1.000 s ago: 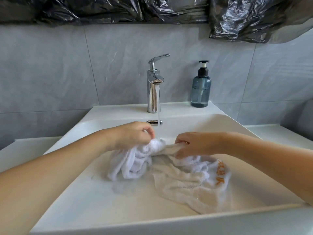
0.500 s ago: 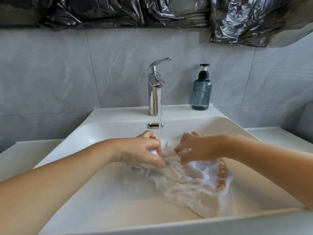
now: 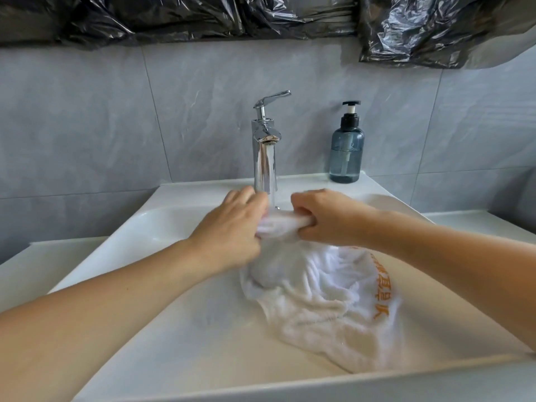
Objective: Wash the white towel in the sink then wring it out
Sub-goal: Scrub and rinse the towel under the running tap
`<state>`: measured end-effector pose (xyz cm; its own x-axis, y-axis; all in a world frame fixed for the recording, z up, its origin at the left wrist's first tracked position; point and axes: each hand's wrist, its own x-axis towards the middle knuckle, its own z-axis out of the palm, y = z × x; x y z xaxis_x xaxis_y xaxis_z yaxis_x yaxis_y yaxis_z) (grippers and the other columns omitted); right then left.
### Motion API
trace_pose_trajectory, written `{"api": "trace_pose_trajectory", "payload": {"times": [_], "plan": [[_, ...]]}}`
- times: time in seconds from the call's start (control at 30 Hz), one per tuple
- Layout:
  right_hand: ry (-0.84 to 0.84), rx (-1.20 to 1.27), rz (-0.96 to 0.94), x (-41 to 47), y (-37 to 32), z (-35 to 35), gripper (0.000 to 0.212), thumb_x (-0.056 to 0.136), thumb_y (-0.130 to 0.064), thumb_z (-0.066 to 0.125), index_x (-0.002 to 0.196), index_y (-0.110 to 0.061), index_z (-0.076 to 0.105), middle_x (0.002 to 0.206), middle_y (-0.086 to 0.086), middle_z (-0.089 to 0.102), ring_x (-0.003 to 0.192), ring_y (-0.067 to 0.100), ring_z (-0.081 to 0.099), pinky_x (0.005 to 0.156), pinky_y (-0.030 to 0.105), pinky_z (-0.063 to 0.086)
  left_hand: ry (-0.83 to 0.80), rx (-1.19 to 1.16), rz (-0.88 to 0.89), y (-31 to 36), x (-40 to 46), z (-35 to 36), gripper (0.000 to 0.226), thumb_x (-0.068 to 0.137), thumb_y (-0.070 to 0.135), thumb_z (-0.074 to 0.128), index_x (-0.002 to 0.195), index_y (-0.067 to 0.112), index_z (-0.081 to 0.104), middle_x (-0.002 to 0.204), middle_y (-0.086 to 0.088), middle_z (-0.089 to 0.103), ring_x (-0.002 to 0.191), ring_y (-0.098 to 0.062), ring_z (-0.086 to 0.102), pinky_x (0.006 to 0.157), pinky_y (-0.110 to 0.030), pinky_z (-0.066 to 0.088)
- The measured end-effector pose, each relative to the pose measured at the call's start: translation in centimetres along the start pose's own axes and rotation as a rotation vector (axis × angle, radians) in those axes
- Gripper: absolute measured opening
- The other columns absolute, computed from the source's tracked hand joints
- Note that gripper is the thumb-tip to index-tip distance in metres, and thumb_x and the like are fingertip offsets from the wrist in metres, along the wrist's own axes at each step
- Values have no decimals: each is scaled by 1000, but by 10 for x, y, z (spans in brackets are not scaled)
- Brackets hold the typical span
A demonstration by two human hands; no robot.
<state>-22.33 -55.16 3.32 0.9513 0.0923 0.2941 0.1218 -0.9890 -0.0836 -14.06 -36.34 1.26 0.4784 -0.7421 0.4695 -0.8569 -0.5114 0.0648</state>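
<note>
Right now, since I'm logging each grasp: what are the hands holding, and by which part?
Both hands, left hand and right hand, grip the white towel by a bunched upper section under the faucet stream.

orange lettering (image 3: 384, 295) on the towel (image 3: 322, 300) too blurred to read, sink (image 3: 179, 338) drain hidden

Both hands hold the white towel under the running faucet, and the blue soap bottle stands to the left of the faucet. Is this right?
Not fully. The head view shows the blue soap bottle to the right of the faucet, not left. The rest holds: the left hand and the right hand both grip the white towel under the running water, in the sink.
</note>
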Motion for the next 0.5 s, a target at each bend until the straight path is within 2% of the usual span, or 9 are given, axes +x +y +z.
{"api": "trace_pose_trajectory", "payload": {"times": [0.03, 0.07, 0.13, 0.2, 0.27, 0.33, 0.37, 0.43, 0.5], "plan": [[26, -13, 15, -1, 4, -2, 27, 80, -24, 65, 93, -23, 41, 80, -9, 43, 79, 24, 48, 62, 33, 33, -14, 29, 4, -4, -1, 2, 33, 74, 6, 56, 97, 19, 36, 103, 2, 37, 99, -25, 40, 76, -38, 40], [-29, -9, 59, -4, 4, -2, 35, 82, -25, 65, 107, -22, 40, 86, -8, 44, 82, 25, 50, 66, 33, 36, -117, 34, -21, -6, -2, 6, 37, 76, 13, 59, 104, 20, 36, 109, 2, 36, 106, -24, 39, 83, -38, 41], [-282, -12, 117, -13, 8, 13, 56, 87, -40, 62, 133, -27, 33, 104, -6, 46, 98, 28, 54, 80, 36, 43, -454, -122, -181, -3, -7, 11, 57, 77, 37, 62, 125, 29, 33, 122, 5, 32, 124, -20, 31, 100, -36, 36], [-482, -163, 37, -21, 7, 26, 57, 97, -51, 46, 146, -31, 25, 129, -2, 38, 120, 29, 40, 100, 44, 38, -603, -340, -360, -1, -7, 18, 66, 88, 48, 53, 146, 39, 22, 141, 9, 27, 138, -16, 19, 109, -35, 28], [-494, -188, 9, -19, 9, 28, 48, 104, -45, 34, 149, -30, 24, 141, -1, 29, 128, 25, 26, 109, 44, 26, -563, -308, -390, -6, -5, 24, 63, 99, 46, 39, 155, 39, 11, 153, 10, 19, 145, -21, 15, 112, -37, 26], [-498, -177, 47, -15, 7, 30, 53, 100, -53, 34, 146, -28, 25, 139, -1, 31, 131, 25, 27, 110, 44, 25, -562, -90, -294, -7, -7, 31, 60, 102, 45, 33, 155, 33, 8, 152, 3, 18, 142, -28, 22, 115, -43, 26], [-506, -222, 44, -14, 1, 32, 56, 99, -55, 33, 144, -24, 27, 138, 2, 35, 130, 27, 31, 108, 45, 28, -551, 20, -239, -6, -8, 33, 55, 103, 43, 32, 153, 27, 15, 147, -2, 23, 138, -30, 28, 114, -44, 28], [-474, -375, -3, -12, -9, 38, 49, 103, -44, 32, 141, -13, 35, 134, 14, 39, 121, 35, 42, 101, 46, 35, -465, 221, -134, 2, -7, 32, 36, 104, 35, 32, 135, 17, 35, 133, -8, 36, 123, -31, 41, 102, -40, 36], [-421, -369, 30, -8, -12, 44, 37, 105, -27, 34, 137, -12, 45, 121, 15, 41, 105, 31, 51, 87, 41, 43, -358, 285, -64, 15, -2, 28, 18, 103, 28, 34, 118, 20, 41, 123, -7, 48, 111, -32, 52, 82, -37, 39]]}}
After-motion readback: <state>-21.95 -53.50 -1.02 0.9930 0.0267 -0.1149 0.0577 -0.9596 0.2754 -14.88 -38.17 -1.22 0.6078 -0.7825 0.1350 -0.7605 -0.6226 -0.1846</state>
